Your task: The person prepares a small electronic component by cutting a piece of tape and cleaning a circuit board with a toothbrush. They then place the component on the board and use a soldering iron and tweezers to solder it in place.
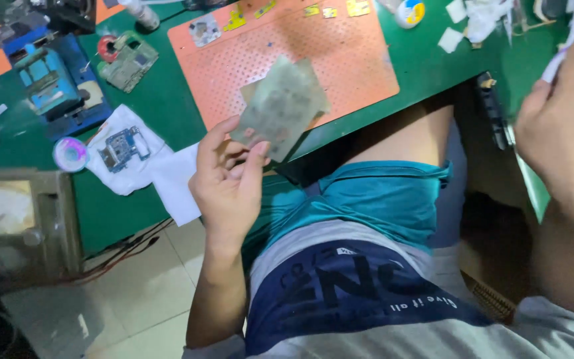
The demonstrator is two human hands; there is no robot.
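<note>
My left hand holds a thin grey metal stencil sheet by its lower edge, pinched between thumb and fingers, above the front edge of the green table. The sheet hangs tilted over an orange perforated work mat. My right hand is raised at the far right, fingers closed around a thin white strip-like object that runs up out of view.
A small circuit board lies on a white cloth at the left. Behind it stand a blue holder fixture, another green board and a tape roll. White paper scraps lie at the back right.
</note>
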